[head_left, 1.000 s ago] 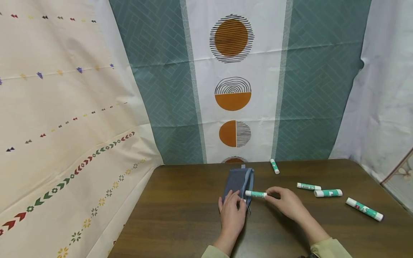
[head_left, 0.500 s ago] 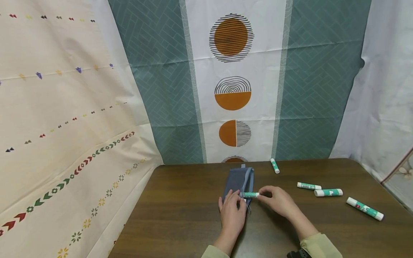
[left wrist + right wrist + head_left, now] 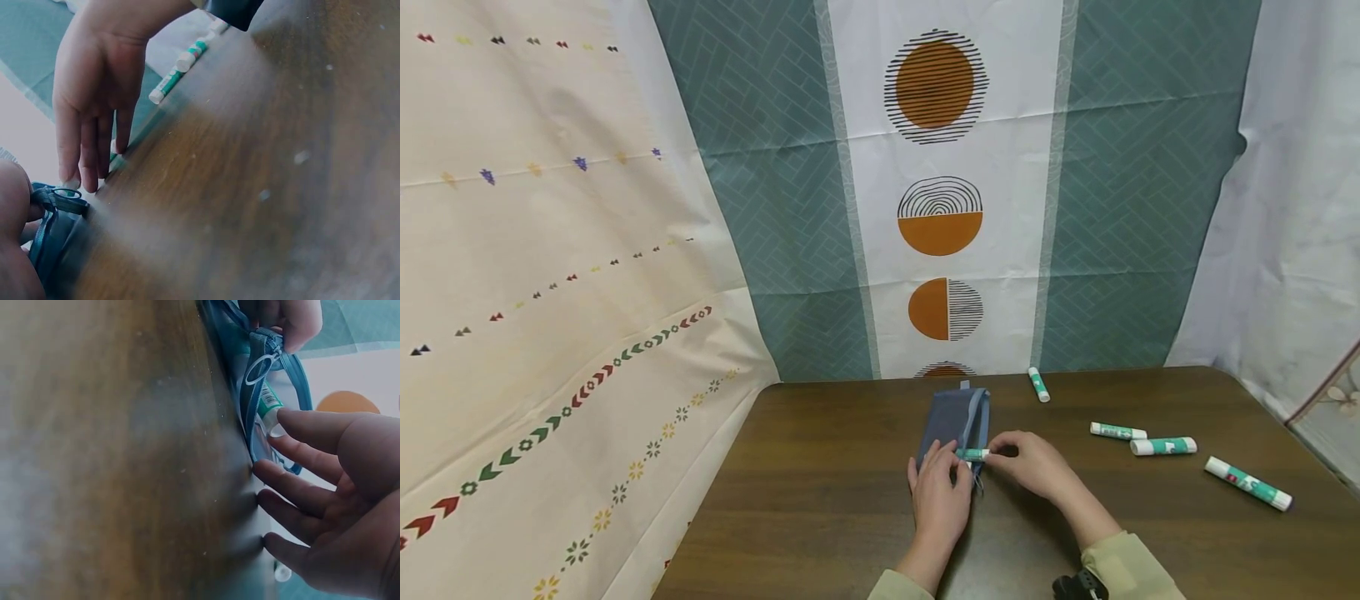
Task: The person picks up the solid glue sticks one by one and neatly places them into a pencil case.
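A blue-grey zip pouch (image 3: 946, 417) lies on the table, its zipped mouth open toward the right. My left hand (image 3: 942, 500) rests on its near end; in the right wrist view, left-hand fingers (image 3: 301, 325) pinch the edge beside the zip pull. Between thumb and forefinger my right hand (image 3: 1037, 469) pinches the white end of a green-and-white glue stick (image 3: 974, 455). The stick's other end is inside the pouch mouth, hidden by the cloth. In the right wrist view, the glue stick (image 3: 270, 409) passes between the zip edges, its white end at the thumb tip.
On the right of the brown table (image 3: 820, 500) lie a slim glue stick (image 3: 1117, 432), a thicker one (image 3: 1163, 447) touching it, and a long one (image 3: 1248, 484). Another glue stick (image 3: 1039, 385) lies near the back edge. Patterned cloths hang behind and at the sides.
My right hand has moved left, sliding the glue stick from beside the pouch partly into its mouth. My left hand and the pouch have stayed in place.
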`<state>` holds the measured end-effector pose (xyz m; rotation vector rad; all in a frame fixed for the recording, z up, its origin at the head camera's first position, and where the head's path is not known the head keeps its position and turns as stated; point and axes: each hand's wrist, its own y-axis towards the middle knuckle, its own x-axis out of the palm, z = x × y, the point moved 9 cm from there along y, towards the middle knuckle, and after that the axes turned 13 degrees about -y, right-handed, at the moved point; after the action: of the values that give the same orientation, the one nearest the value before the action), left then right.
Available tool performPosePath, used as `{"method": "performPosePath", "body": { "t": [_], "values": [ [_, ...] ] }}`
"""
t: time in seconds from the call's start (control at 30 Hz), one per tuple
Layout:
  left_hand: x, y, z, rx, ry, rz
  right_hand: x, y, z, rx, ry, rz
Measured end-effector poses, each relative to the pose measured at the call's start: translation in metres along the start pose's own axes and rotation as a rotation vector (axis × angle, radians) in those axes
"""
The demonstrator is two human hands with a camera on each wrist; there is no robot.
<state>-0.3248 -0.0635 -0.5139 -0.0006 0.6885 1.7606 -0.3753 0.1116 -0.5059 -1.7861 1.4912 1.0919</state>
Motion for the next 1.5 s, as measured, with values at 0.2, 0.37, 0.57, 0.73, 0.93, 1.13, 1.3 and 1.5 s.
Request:
{"method": "performPosePath", "body": {
  "t": [0.2,0.37,0.57,0.73,0.93,1.13,1.3,1.5],
  "values": [
    [0.000,0.000,0.001,0.001,0.009,-0.001,0.002,0.005,-0.005,-0.015,-0.001,0.005],
    [0.000,-0.001,0.002,0.007,0.014,-0.003,0.003,0.009,-0.011,-0.047,-0.003,0.015],
    [0.000,-0.001,0.003,0.015,0.014,-0.003,0.008,0.012,-0.013,-0.032,-0.019,0.013],
    [0.000,-0.001,0.002,0.017,0.009,-0.005,0.011,0.012,-0.013,-0.023,-0.040,0.007],
    [0.000,-0.001,0.001,0.028,0.001,0.001,0.011,0.011,-0.016,-0.033,-0.056,0.017],
    [-0.001,-0.001,0.002,0.034,0.006,0.008,0.013,0.011,-0.015,-0.025,-0.069,0.026],
    [-0.001,-0.001,0.002,0.027,0.002,0.003,0.015,0.011,-0.013,-0.020,-0.066,0.017],
    [0.000,-0.001,0.001,0.011,0.002,-0.006,0.015,0.011,-0.011,-0.030,-0.004,-0.011]
  ]
}}
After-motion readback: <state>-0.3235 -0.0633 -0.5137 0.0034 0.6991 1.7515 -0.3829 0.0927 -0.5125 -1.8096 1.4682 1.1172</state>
